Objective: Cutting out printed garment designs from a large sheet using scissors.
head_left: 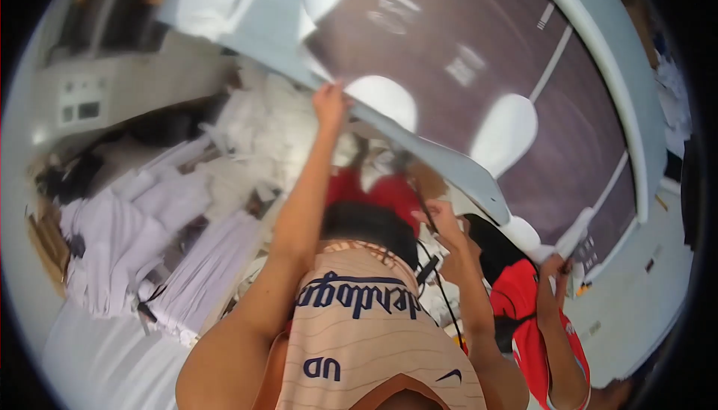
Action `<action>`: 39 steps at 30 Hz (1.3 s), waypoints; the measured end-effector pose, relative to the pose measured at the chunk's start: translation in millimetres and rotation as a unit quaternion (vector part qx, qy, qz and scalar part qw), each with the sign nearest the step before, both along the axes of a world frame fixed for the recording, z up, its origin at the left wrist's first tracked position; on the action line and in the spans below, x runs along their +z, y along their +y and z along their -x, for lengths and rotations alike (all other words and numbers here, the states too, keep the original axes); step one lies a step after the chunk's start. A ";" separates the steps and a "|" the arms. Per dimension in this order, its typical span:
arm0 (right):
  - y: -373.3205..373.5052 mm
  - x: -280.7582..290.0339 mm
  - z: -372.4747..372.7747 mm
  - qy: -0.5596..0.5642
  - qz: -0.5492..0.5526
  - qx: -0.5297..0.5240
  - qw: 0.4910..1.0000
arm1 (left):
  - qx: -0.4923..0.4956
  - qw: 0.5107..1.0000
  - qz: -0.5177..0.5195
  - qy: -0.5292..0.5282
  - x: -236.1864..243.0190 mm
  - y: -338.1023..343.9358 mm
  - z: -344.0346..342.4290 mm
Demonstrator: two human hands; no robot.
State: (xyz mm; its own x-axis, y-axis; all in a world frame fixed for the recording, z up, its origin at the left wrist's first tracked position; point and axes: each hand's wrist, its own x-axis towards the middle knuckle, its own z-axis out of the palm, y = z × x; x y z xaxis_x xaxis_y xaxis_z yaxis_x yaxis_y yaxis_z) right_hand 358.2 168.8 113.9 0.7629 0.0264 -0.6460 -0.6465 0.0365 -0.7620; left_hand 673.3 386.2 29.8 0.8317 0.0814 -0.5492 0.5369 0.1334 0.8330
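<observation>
My left hand [329,105] reaches forward to the near rim of a large table with a light blue border [404,135]. Its fingers are closed at that rim, and what they pinch is too small to tell. Beside it lie white rounded pieces [384,102] on the table's mauve top [464,6]. Lower and to the right, my right hand [446,223] is held near my waist, clear of the rim. Its fingers are curled around a thin dark strip [427,212], slightly blurred.
To my left are heaped piles of white and pale lilac cloth [127,245]. At right a co-worker in a red top [516,287] has a hand [553,266] at the table's corner. A black cord [447,298] hangs beside my right arm. A wall panel [82,102] is at far left.
</observation>
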 end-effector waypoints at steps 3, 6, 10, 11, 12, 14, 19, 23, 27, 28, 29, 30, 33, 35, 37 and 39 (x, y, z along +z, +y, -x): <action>5.7 11.9 -30.7 0.087 -0.042 0.013 0.995 | -0.048 0.997 0.030 0.053 12.3 2.8 -7.5; 4.8 12.6 -46.8 0.088 -0.070 0.028 0.993 | -0.046 0.997 -0.004 0.057 21.5 10.9 -15.5; 13.7 8.6 -56.1 0.064 -0.114 0.056 0.990 | -0.022 0.999 0.005 0.048 26.4 33.0 -32.8; 17.6 4.1 -62.6 0.063 -0.113 0.056 0.990 | -0.037 0.998 -0.016 0.041 26.4 39.5 -38.3; 24.2 2.1 -74.0 0.045 -0.123 0.055 0.990 | -0.053 0.997 -0.036 0.036 25.1 43.5 -40.9; 31.0 -13.2 -93.6 0.032 -0.129 0.051 0.990 | -0.077 0.996 -0.035 0.041 26.0 43.4 -45.9; 57.3 -38.4 -156.3 0.003 -0.161 0.004 0.987 | -0.150 0.987 -0.026 0.043 17.1 61.5 -59.2; 64.5 -47.3 -184.9 0.010 -0.145 0.049 0.988 | -0.175 0.982 -0.026 0.061 20.9 64.9 -62.0; 70.6 -49.0 -202.9 0.026 -0.169 0.035 0.985 | -0.154 0.985 0.013 0.075 17.8 74.8 -67.7; 73.4 -46.9 -206.7 0.030 -0.168 0.037 0.985 | -0.152 0.985 0.014 0.077 17.1 78.1 -69.9; 76.3 -45.2 -210.0 0.040 -0.151 0.041 0.987 | -0.162 0.983 0.015 0.084 16.6 81.9 -72.6; 77.8 -43.5 -212.5 0.051 -0.133 0.044 0.989 | -0.173 0.981 0.016 0.091 17.4 82.7 -75.1; 80.6 -37.1 -219.0 0.066 -0.109 0.027 0.992 | -0.161 0.982 0.019 0.099 18.0 82.3 -82.6; 81.1 -33.4 -223.7 0.072 -0.096 0.029 0.992 | -0.142 0.986 0.004 0.082 17.1 82.4 -88.0; 79.7 -31.2 -227.9 0.078 -0.082 0.031 0.993 | -0.123 0.990 -0.010 0.065 14.6 81.8 -89.9; 77.8 -27.8 -233.0 0.073 -0.041 0.061 0.995 | -0.110 0.993 -0.016 0.046 13.6 80.7 -89.9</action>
State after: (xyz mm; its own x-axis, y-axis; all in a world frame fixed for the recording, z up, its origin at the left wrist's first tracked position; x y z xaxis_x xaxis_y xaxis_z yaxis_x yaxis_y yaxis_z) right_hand 591.2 246.6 86.1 0.6496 0.1705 -0.7409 -0.7529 0.0087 -0.6581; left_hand 763.2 466.9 43.4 0.7779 -0.0783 -0.6235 0.6240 -0.0210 0.7812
